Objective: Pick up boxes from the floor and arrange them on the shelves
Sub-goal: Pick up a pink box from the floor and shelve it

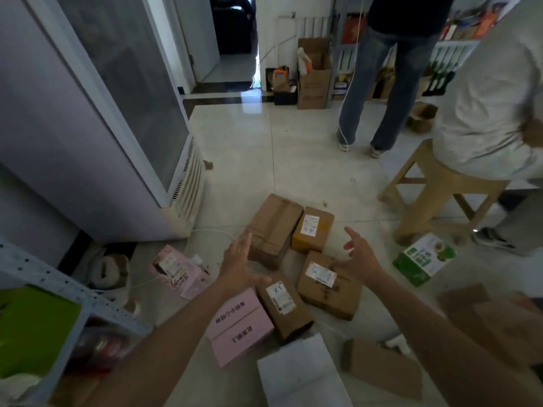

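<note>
Both hands are wide open and holding nothing. The left hand [239, 265] has its fingers splayed over the near corner of the long taped carton [273, 227], and the right hand [360, 257] is spread above the labelled brown box [329, 284]. Whether either one touches cardboard, I cannot tell.

The boxes sit in a tight huddle on the tiled floor [293, 148]. At one o'clock from the left hand there's a small yellowish box [313, 230], snug against the long carton. At six o'clock is a narrow labelled box [283, 306], pressed against a pink box [239, 327] at seven. The grey metal shelf [44, 277] waits out at eight o'clock.

Now the dangers. The hands straddle two boxes, not one, so closing from here could catch a corner of each and tip both. With the pack this tight, lifting any one may drag its neighbour. The long carton looks bulky, and a grab at its near end alone would probably let the far end sag and slip. The swing toward the shelf passes over a second pink box [179, 268], which looks easy to clip. A wooden stool [435, 186] with a seated person [487, 107] crowds two o'clock.
</note>
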